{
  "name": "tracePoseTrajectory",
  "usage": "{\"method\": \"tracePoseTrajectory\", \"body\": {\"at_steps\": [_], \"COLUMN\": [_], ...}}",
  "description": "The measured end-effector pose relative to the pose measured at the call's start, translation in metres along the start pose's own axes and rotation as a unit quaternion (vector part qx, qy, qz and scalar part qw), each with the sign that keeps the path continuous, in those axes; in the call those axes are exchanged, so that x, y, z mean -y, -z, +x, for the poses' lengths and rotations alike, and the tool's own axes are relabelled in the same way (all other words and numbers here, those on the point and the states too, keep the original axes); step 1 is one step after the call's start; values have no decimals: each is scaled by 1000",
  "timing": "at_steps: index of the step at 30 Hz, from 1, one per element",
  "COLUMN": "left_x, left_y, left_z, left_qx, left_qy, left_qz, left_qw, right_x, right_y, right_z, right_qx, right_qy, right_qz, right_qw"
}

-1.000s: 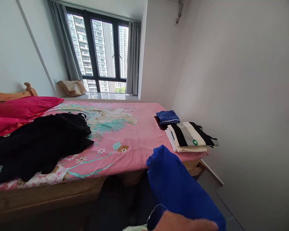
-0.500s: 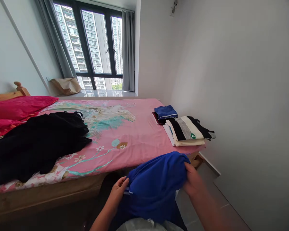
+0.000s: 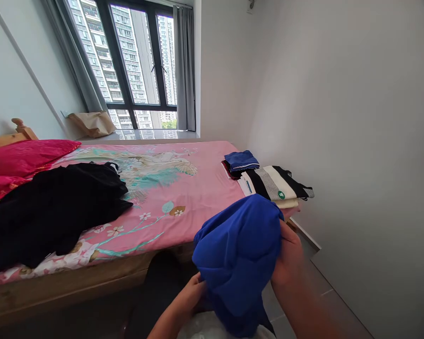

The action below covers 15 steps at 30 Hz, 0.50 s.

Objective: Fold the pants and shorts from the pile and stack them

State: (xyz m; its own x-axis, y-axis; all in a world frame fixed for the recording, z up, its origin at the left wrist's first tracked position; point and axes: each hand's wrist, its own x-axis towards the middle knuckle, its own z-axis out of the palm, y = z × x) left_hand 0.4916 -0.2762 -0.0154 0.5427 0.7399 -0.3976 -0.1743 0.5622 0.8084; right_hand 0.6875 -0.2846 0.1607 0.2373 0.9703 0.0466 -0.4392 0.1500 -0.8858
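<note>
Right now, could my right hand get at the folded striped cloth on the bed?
Probably not without letting go: your right hand grips the blue garment. Otherwise the striped cloth looks close, its top face mostly uncovered.

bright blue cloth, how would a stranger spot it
Start from the pink floral-sheeted wooden bed. Before its near edge, the left hand and right hand hold the bright blue cloth, loose and bunched, unlike the folded, duller blue cloth stacked on the bed.
</note>
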Motion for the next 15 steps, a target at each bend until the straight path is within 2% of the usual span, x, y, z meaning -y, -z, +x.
{"method": "tracePoseTrajectory", "body": {"at_steps": [2,4,6,8,10,12,15], "left_x": [-8,-15,-22,-31,-42,-54,-70], "left_y": [2,9,19,23,21,12,-6], "left_z": [-7,-15,-25,-35,-43,-47,-51], "left_qx": [17,27,48,88,149,214,267], "left_qy": [-5,-38,-72,-105,-140,-192,-273], "left_qz": [-115,-215,-272,-285,-284,-297,-320], "left_qw": [993,976,958,949,937,911,867], "right_x": [3,-4,-22,-52,-87,-119,-147], "right_y": [-4,-5,0,8,20,33,46], "right_z": [13,31,47,52,42,22,-10], "right_qx": [-2,4,10,22,51,86,168], "right_qy": [0,-19,-58,-118,-178,-209,-158], "right_qz": [45,82,92,57,-19,-100,-211], "right_qw": [999,996,994,991,983,969,950]}}
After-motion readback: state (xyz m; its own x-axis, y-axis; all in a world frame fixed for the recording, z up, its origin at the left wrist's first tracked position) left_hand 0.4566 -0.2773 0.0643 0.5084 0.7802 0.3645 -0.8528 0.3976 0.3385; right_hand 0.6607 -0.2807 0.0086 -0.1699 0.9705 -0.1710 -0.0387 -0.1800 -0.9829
